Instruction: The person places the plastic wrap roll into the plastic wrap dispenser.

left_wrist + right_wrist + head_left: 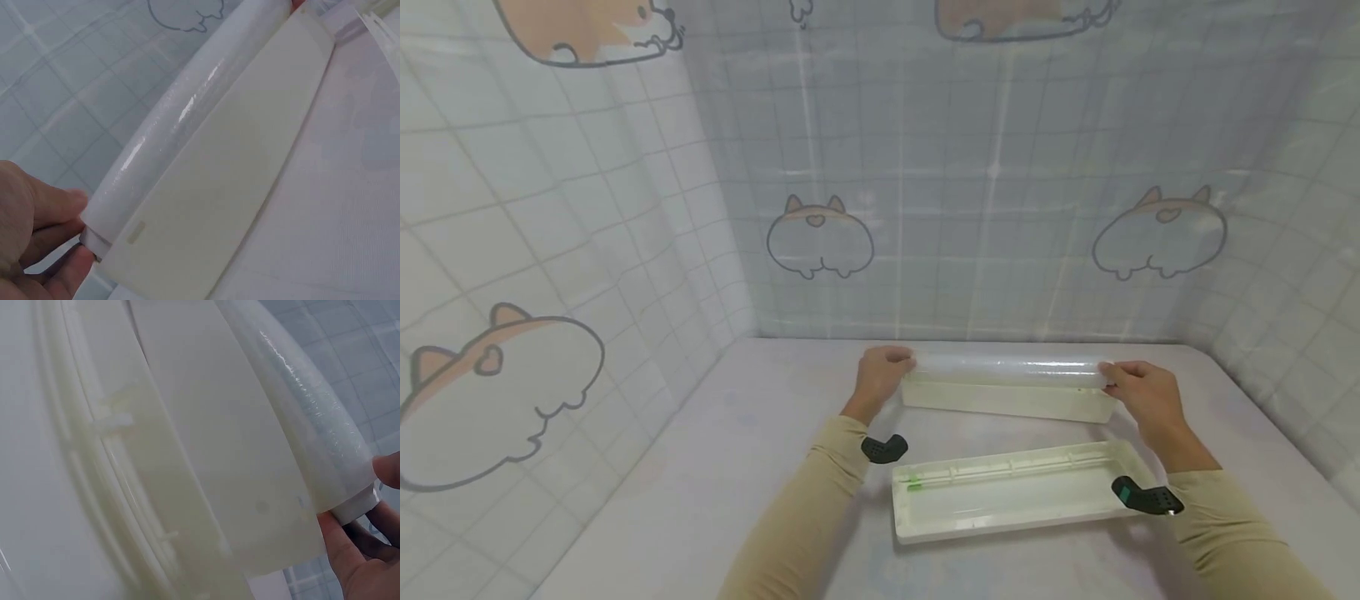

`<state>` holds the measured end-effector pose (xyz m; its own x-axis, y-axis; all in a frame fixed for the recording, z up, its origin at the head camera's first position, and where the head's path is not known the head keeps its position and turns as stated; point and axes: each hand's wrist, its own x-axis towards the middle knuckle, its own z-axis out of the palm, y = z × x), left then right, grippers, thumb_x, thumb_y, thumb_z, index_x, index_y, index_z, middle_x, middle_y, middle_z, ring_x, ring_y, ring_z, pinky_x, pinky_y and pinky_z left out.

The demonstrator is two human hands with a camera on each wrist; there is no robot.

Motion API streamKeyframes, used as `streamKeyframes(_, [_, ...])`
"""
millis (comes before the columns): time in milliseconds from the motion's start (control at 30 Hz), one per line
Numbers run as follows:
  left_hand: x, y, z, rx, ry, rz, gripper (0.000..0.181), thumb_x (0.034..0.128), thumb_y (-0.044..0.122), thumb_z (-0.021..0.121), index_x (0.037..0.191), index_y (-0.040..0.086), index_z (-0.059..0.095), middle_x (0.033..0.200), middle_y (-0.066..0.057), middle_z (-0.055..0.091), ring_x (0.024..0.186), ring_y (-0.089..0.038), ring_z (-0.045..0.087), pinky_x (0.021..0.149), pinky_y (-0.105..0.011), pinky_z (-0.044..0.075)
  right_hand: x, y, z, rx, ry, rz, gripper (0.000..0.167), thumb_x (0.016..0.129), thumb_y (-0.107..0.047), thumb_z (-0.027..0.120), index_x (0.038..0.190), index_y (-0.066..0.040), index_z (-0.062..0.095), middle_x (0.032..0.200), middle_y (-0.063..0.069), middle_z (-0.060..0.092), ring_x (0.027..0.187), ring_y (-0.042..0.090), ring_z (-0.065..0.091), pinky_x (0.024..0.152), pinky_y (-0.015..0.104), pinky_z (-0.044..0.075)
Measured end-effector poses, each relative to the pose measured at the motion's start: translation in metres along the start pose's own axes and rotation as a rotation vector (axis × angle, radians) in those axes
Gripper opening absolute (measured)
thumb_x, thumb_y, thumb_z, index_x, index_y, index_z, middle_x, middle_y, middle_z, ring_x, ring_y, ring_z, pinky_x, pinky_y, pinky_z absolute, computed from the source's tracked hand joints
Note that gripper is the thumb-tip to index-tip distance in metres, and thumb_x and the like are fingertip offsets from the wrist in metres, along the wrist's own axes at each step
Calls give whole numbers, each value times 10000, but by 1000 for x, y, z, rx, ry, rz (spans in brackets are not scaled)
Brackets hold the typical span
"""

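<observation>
A roll of clear film [1007, 367] lies lengthwise along the top of a long cream box [1007, 400]. My left hand [880, 379] pinches the roll's left end; in the left wrist view its thumb and fingers [75, 269] are around the core end beside the film roll [169, 125]. At the opposite end, my right hand [1150, 400] grips the roll, and the right wrist view shows fingers [344, 550] at the white core [357, 505]. How far the roll sits inside the box is hidden by the box's front wall [212, 175].
A long cream lid or tray [1015, 496], hollow side up with a green mark at its left, lies on the table [700, 500] nearer to me, below the box. A patterned curtain [985, 167] stands behind the table and at both sides.
</observation>
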<state>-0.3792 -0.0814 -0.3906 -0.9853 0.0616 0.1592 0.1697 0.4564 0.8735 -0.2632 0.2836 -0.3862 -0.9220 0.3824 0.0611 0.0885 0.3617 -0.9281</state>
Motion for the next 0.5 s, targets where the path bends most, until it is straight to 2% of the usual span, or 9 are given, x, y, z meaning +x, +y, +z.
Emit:
streamKeyframes(167, [3, 1, 1, -13, -16, 34, 254, 947, 164, 679, 1178, 80, 739, 1196, -88, 706, 1173, -284, 618, 988, -444, 492, 1, 1, 1, 2, 3, 3, 665, 1014, -428, 556, 1371, 127, 475, 1304, 250, 531, 847, 0, 586, 1010, 528, 444])
streamKeyframes(300, [5, 2, 2, 6, -19, 44, 264, 963, 193, 656, 1186, 77, 735, 1209, -94, 702, 1181, -287, 614, 1002, -452, 482, 1, 2, 2, -2, 6, 3, 680, 1014, -441, 551, 1384, 122, 465, 1316, 264, 526, 930, 106, 615, 1032, 563, 417])
streamKeyframes(400, [5, 2, 3, 31, -33, 44, 292, 980, 236, 634, 1209, 79, 724, 1229, -92, 693, 1196, -289, 605, 1017, -457, 471, 1, 3, 2, -3, 7, 11, 695, 1015, -453, 544, 1396, 120, 450, 1331, 275, 516, 1074, 277, 619, 1041, 576, 403])
streamKeyframes(500, [5, 3, 3, 50, -45, 40, 322, 989, 275, 616, 1226, 82, 714, 1243, -88, 686, 1205, -288, 598, 1025, -461, 463, 2, 5, 3, -5, 6, 20, 718, 1015, -468, 534, 1409, 123, 431, 1342, 292, 503, 1196, 407, 556, 1046, 595, 392])
